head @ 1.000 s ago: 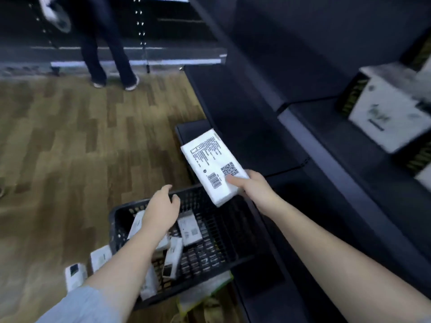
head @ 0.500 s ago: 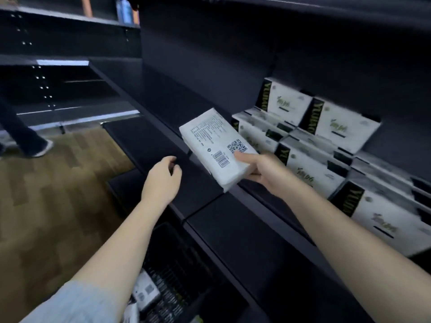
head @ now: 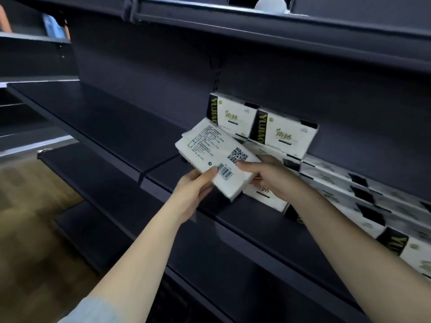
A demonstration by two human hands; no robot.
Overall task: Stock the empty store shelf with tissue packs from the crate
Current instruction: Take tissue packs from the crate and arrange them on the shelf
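Observation:
A white tissue pack point(head: 211, 151), its barcode and QR code facing up, is held tilted just above the dark shelf point(head: 121, 127). My left hand point(head: 192, 194) grips its near left corner, thumb by the barcode. My right hand point(head: 271, 177) grips its right end, thumb beside the QR code. Stocked tissue packs point(head: 279, 130) stand and lie on the shelf directly behind and to the right of the held one. The crate is out of view.
The shelf's left part is bare. An upper shelf point(head: 279, 26) overhangs the work area, and lower shelves point(head: 98, 183) step out below. Wooden floor point(head: 30, 229) lies at the lower left.
The view rose from the crate to the shelf. My right hand carried the pack up to the stocked row, and my left hand, free before, now grips it too.

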